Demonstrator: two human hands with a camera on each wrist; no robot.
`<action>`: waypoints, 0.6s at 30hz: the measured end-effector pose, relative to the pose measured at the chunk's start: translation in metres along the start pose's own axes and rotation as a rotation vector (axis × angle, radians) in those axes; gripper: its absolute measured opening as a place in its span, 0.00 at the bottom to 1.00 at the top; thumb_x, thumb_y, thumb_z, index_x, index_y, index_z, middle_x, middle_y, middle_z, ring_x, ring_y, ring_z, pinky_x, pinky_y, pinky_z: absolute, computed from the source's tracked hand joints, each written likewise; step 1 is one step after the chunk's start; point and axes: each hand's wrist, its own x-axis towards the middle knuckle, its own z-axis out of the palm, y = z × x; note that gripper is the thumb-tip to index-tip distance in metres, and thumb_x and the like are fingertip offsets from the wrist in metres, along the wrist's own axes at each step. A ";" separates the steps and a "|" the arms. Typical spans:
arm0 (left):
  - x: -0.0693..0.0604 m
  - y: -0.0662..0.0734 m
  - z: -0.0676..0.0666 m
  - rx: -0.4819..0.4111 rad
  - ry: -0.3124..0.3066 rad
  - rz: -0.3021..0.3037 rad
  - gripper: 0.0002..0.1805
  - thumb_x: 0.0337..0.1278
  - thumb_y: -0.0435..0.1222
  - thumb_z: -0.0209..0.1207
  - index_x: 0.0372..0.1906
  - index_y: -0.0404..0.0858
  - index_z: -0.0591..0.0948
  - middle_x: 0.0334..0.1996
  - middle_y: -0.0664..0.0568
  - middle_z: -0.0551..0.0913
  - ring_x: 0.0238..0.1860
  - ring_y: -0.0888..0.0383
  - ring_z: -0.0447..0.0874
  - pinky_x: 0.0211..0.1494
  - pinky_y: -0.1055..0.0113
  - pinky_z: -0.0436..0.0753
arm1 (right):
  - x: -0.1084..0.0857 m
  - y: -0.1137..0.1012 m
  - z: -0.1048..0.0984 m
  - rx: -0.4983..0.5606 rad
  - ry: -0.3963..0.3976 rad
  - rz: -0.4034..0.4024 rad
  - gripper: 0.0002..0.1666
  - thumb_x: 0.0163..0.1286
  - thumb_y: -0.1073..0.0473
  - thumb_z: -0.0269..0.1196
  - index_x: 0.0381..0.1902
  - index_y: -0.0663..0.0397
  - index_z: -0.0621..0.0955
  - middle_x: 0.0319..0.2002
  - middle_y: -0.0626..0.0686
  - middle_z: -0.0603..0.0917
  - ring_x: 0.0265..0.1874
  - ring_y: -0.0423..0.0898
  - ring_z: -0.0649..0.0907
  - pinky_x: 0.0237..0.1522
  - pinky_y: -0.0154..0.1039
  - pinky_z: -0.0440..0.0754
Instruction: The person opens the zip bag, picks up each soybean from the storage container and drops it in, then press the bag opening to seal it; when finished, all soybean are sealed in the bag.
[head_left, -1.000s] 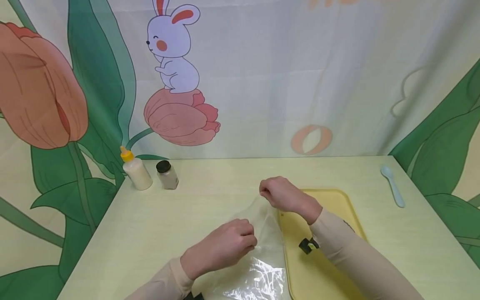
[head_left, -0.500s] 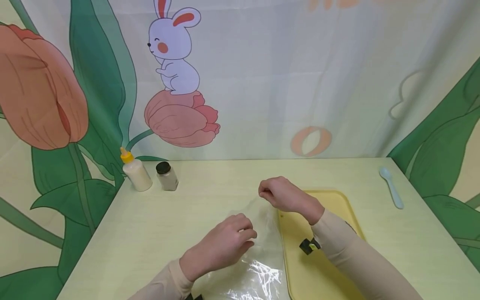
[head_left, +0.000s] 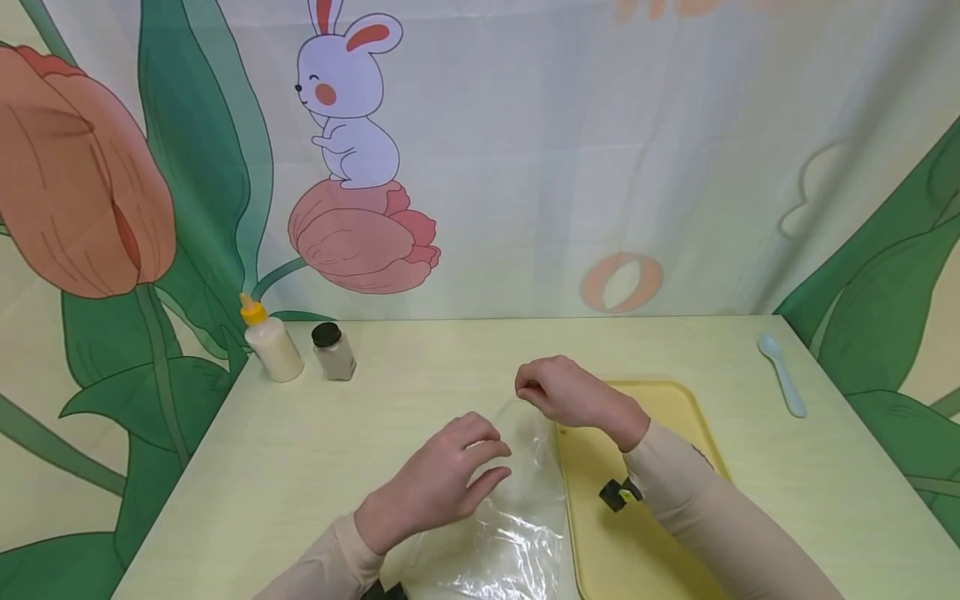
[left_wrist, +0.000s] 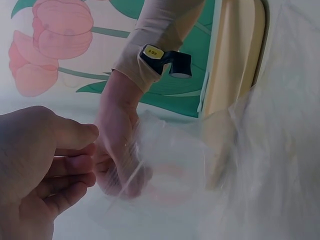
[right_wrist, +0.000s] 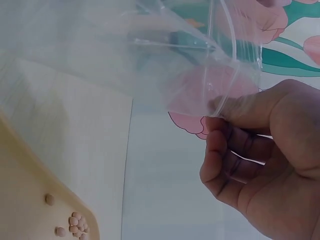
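A clear plastic zip bag (head_left: 517, 546) hangs and spreads across the table's middle, its lower part shiny. My right hand (head_left: 570, 393) pinches the bag's top corner between thumb and forefinger, beside the zip strip, as the right wrist view shows. My left hand (head_left: 438, 479) hovers just left of the bag with thumb and fingers apart. In the left wrist view, nothing lies between the left hand's (left_wrist: 55, 160) loosely bent fingers, and the bag (left_wrist: 270, 150) hangs to their right. Whether those fingertips touch the film is unclear.
A yellow tray (head_left: 622, 542) lies under my right forearm, next to the bag. Several small tan balls (right_wrist: 76, 222) sit in its corner. A white bottle with a yellow nozzle (head_left: 273, 348) and a black-capped jar (head_left: 335, 354) stand back left. A pale blue spoon (head_left: 783, 375) lies right.
My left hand's fingers have opened away from each other and risen slightly, coming off the bag. My right hand keeps its pinch and has barely moved.
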 end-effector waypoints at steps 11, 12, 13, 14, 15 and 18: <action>-0.001 -0.013 0.007 -0.053 0.064 -0.033 0.08 0.51 0.33 0.69 0.37 0.39 0.84 0.36 0.55 0.78 0.42 0.59 0.76 0.47 0.71 0.78 | 0.000 0.001 0.001 -0.004 0.012 -0.030 0.07 0.70 0.63 0.59 0.33 0.53 0.83 0.30 0.45 0.83 0.25 0.35 0.76 0.33 0.31 0.77; -0.001 -0.014 0.008 -0.059 0.074 -0.033 0.09 0.50 0.33 0.69 0.37 0.39 0.83 0.36 0.54 0.78 0.42 0.59 0.76 0.47 0.71 0.78 | 0.000 0.001 0.001 -0.002 0.012 -0.031 0.07 0.70 0.63 0.59 0.33 0.54 0.83 0.29 0.45 0.83 0.25 0.36 0.76 0.33 0.31 0.77; -0.001 -0.015 0.009 -0.065 0.086 -0.033 0.09 0.50 0.33 0.69 0.38 0.39 0.83 0.36 0.54 0.78 0.41 0.59 0.77 0.47 0.71 0.78 | 0.000 0.001 0.001 -0.001 0.014 -0.033 0.07 0.70 0.63 0.59 0.33 0.54 0.83 0.29 0.45 0.83 0.25 0.36 0.76 0.33 0.31 0.77; -0.001 -0.016 0.010 -0.069 0.098 -0.034 0.10 0.49 0.32 0.70 0.38 0.39 0.83 0.36 0.54 0.78 0.41 0.59 0.77 0.47 0.71 0.78 | 0.000 0.001 0.001 -0.002 0.014 -0.036 0.07 0.70 0.63 0.59 0.33 0.53 0.83 0.29 0.45 0.83 0.25 0.35 0.76 0.33 0.31 0.77; -0.001 -0.017 0.012 -0.074 0.112 -0.038 0.11 0.48 0.32 0.70 0.38 0.39 0.83 0.37 0.54 0.78 0.42 0.59 0.77 0.47 0.71 0.78 | 0.000 0.001 0.001 -0.002 0.014 -0.037 0.07 0.70 0.63 0.59 0.33 0.53 0.83 0.29 0.45 0.83 0.25 0.36 0.76 0.33 0.31 0.77; -0.002 -0.021 0.015 -0.090 0.153 -0.058 0.12 0.46 0.31 0.70 0.39 0.38 0.83 0.38 0.52 0.78 0.42 0.57 0.76 0.47 0.69 0.79 | -0.001 0.000 0.000 -0.006 0.016 -0.044 0.06 0.70 0.63 0.60 0.33 0.53 0.83 0.29 0.45 0.83 0.26 0.36 0.77 0.34 0.32 0.77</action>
